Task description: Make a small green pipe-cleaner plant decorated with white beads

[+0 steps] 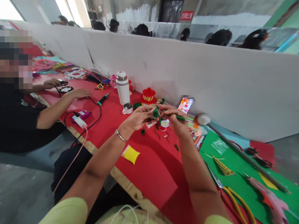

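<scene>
Your left hand pinches small, fuzzy dark-green piece; right hand grips slim green-handled tool. Both above red-topped desk, toward far edge. Step seems tool work on piece; next move likely calls for steady left pinch.

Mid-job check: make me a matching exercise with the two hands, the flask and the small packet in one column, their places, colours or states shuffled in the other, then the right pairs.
Column one
1. left hand
2. right hand
3. flask
4. packet

Column two
A. yellow, lying on the red tabletop
B. holding a slim green-handled tool
C. upright, beside a small cup
D. gripping a fuzzy green piece

Right pairs: 1-D, 2-B, 3-C, 4-A
</scene>
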{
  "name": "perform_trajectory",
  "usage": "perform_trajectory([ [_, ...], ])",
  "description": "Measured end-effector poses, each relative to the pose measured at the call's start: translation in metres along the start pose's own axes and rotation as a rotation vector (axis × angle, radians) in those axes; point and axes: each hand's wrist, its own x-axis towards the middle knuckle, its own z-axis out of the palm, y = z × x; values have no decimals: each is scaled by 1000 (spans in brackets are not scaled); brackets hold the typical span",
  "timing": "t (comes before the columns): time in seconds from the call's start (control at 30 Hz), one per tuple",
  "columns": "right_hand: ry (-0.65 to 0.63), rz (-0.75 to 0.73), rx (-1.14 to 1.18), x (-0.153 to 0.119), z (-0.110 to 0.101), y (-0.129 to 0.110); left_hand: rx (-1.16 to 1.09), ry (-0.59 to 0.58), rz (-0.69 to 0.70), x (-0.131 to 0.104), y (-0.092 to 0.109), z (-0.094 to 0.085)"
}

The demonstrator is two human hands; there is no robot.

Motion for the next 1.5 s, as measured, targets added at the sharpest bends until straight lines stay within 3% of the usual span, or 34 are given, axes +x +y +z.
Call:
perform_trajectory([
  [0.2, 15, -111, -105, 2, -5, -14, -12, -55, 38, 27, 0, 11],
  [0.37, 78, -125, -203, 5, -10, -11, -47, 35, -13, 42, 1, 17],
  [0.57, 140, -152, -307, 9, -13, 2, -108, 152, 41, 55, -7, 20],
  [0.97, 220, -110, -325, 15, -19, 8, -150, 181, -40, 69, -12, 14],
  [1.3, 265, 27, -256, 12, -18, 8, -39, 267, 80, 73, -18, 8],
  [1.5, 341, 122, -86, 14, -16, 8, 250, 336, 293, 73, -17, 3],
])
